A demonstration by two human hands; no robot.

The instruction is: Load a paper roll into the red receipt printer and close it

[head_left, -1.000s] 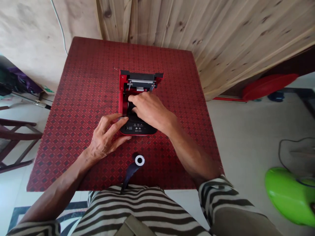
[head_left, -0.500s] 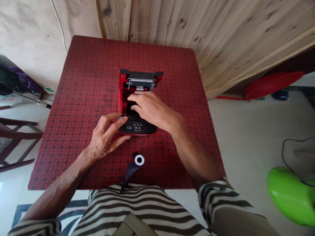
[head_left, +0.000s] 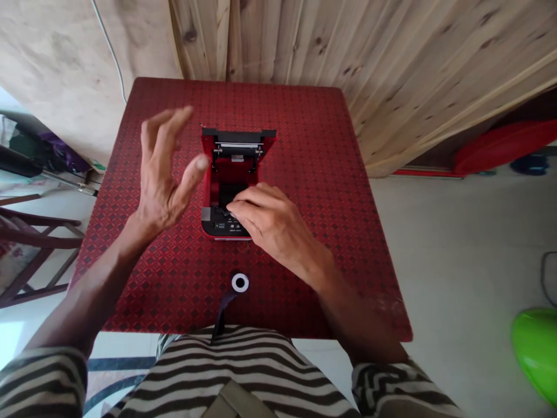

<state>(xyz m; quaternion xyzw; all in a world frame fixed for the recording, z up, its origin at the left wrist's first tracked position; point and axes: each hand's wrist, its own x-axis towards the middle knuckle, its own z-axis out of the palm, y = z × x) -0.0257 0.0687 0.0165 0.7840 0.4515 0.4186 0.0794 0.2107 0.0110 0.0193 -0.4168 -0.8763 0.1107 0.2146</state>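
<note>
A small red and black printer stands on the table with its lid raised, baring the red-walled compartment. My right hand reaches over the near right side of the compartment, thumb and fingertips pinched together at the front panel's inner edge. A small dark piece seems to be at those fingertips, too small to name. My left hand is raised left of the printer with fingers apart and nothing in it. Nearer to me lies a small roll with a white end, a dark strip trailing from it to the table's edge.
A red patterned cloth covers the table, which meets a plank wall at the back. To the left stands a wooden chair. A bright green object is on the floor at the right.
My left hand has let go of the printer's front left corner and lifted up and away. My right hand has drawn back from deep in the compartment to its front edge.
</note>
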